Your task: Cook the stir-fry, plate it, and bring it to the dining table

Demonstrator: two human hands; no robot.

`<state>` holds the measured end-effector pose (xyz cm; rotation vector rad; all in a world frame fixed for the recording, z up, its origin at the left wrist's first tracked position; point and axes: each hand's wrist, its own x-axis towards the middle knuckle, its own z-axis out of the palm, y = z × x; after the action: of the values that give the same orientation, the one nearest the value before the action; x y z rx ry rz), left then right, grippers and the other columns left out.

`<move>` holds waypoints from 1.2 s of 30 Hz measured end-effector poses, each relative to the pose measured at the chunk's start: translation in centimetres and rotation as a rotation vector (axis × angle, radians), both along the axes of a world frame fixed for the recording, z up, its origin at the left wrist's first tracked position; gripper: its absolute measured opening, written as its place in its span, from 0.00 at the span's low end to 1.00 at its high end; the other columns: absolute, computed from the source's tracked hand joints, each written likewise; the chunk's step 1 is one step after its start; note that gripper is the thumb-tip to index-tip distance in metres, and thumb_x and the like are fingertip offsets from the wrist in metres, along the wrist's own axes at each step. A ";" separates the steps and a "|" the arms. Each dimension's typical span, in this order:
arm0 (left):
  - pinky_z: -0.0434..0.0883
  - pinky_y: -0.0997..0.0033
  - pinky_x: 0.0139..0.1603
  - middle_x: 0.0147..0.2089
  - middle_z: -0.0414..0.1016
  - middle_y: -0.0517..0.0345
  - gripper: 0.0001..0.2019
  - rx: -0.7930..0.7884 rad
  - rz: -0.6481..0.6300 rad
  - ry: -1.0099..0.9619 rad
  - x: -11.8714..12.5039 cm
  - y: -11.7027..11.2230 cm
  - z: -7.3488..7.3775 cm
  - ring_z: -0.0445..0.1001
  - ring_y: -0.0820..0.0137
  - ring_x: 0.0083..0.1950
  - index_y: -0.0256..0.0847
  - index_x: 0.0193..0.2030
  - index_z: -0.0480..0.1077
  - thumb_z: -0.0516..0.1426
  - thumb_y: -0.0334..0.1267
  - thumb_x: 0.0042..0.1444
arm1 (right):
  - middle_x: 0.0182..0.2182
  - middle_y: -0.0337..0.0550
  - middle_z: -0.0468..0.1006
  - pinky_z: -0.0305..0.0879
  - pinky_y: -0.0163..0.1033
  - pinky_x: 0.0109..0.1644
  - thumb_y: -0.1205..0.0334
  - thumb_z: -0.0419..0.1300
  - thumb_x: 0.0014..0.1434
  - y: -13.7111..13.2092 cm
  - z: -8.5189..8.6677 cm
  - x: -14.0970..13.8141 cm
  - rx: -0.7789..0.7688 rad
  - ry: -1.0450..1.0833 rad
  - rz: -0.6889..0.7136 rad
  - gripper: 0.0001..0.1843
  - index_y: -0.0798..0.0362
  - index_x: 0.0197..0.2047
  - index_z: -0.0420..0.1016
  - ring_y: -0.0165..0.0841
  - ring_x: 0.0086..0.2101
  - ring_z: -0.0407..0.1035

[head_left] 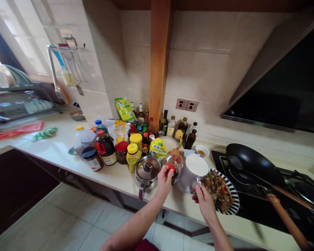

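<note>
My left hand (pixel 164 179) is closed round a small clear glass bottle (pixel 176 157) with an orange-brown cap and a red label. My right hand (pixel 203 201) grips the metal handle of a grey canister (pixel 186 181) with a whitish lid. Beside the canister lies a black-and-white striped plate (pixel 235 202), heaped with cooked chopped food (pixel 217 188). A steel pot (pixel 148 170) with a lid sits just left of my left hand. Behind it stands a yellow seasoning pouch (pixel 158 148).
Several sauce bottles and jars crowd the counter, including a dark sauce bottle (pixel 106 148) and a yellow bottle (pixel 133 157). At right a black wok (pixel 251 162) rests on the stove (pixel 253 202). A small white bowl (pixel 202 150) stands behind the canister. A range hood (pixel 277 83) overhangs the stove.
</note>
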<state>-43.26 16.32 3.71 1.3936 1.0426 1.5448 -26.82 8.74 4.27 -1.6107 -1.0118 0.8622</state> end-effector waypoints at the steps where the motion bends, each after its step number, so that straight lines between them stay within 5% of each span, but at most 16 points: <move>1: 0.63 0.75 0.36 0.29 0.64 0.63 0.12 0.003 0.012 0.012 0.2 0.2 -0.1 0.63 0.73 0.32 0.40 0.31 0.63 0.52 0.45 0.60 | 0.23 0.42 0.75 0.64 0.37 0.24 0.29 0.54 0.45 0.1 0.1 -0.1 0.004 0.007 -0.004 0.31 0.52 0.27 0.71 0.33 0.21 0.69; 11: 0.63 0.74 0.35 0.27 0.67 0.62 0.11 -0.003 0.051 0.168 -0.1 1.5 -0.3 0.64 0.72 0.30 0.40 0.29 0.67 0.56 0.44 0.57 | 0.24 0.41 0.74 0.62 0.37 0.24 0.29 0.53 0.47 1.1 -0.3 -0.7 0.033 0.022 0.012 0.31 0.52 0.27 0.70 0.33 0.21 0.68; 27: 0.72 0.65 0.44 0.39 0.75 0.50 0.11 0.022 -0.011 0.242 -2.0 0.4 -1.1 0.75 0.66 0.40 0.37 0.44 0.68 0.54 0.41 0.57 | 0.22 0.41 0.72 0.60 0.37 0.24 0.30 0.48 0.51 3.0 -1.2 -1.5 0.039 -0.060 -0.020 0.29 0.51 0.27 0.66 0.32 0.20 0.65; 33: 0.73 0.63 0.47 0.47 0.75 0.48 0.17 0.057 -0.019 0.304 -4.5 -1.0 -0.4 0.75 0.63 0.47 0.39 0.46 0.70 0.55 0.48 0.56 | 0.24 0.40 0.73 0.62 0.35 0.23 0.42 0.48 0.57 2.4 -0.6 -2.8 0.071 -0.059 -0.064 0.21 0.51 0.31 0.67 0.32 0.22 0.67; 36: 0.74 0.60 0.48 0.45 0.78 0.51 0.23 -0.073 -0.001 0.342 -6.4 -2.5 -0.4 0.76 0.59 0.45 0.41 0.34 0.75 0.58 0.60 0.45 | 0.33 0.40 0.76 0.64 0.33 0.24 0.53 0.54 0.55 1.6 0.0 -3.8 0.123 -0.065 -0.108 0.13 0.51 0.41 0.69 0.30 0.26 0.69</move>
<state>-49.66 13.80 3.26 1.6421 1.2857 1.2796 -30.57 10.35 4.31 -1.5819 -0.9938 0.6656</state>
